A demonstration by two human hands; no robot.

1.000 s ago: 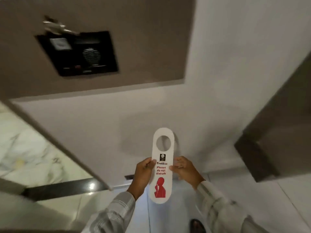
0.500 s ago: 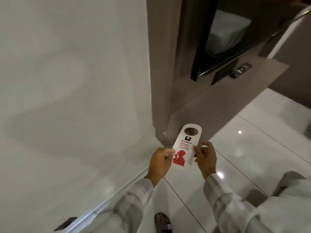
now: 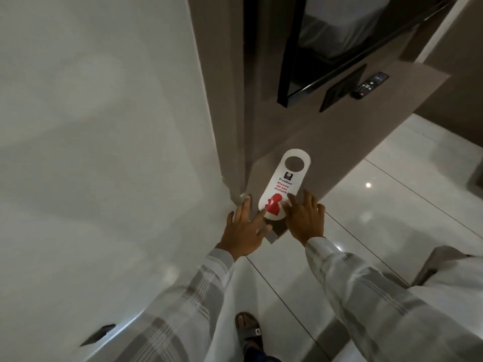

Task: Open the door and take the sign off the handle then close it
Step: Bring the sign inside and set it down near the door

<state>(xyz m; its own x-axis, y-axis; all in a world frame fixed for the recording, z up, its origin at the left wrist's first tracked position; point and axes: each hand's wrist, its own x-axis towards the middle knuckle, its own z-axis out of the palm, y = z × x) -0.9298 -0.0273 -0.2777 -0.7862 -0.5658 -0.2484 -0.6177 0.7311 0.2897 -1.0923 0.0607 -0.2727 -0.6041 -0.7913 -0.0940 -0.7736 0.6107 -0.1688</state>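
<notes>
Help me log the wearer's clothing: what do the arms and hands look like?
The left sleeve and right sleeve are long and loose, pale grey-white cloth with a faint check of darker stripes, ending at the wrists. The left hand and right hand are bare: no gloves, rings or watch show.

The door hanger [image 3: 285,186] lies at the near corner of the bench [image 3: 326,142], hole end farthest away. The left hand [image 3: 244,231] touches its near left edge, the right hand [image 3: 304,220] its near right. A remote [image 3: 369,84] lies at the bench's far right edge.
</notes>
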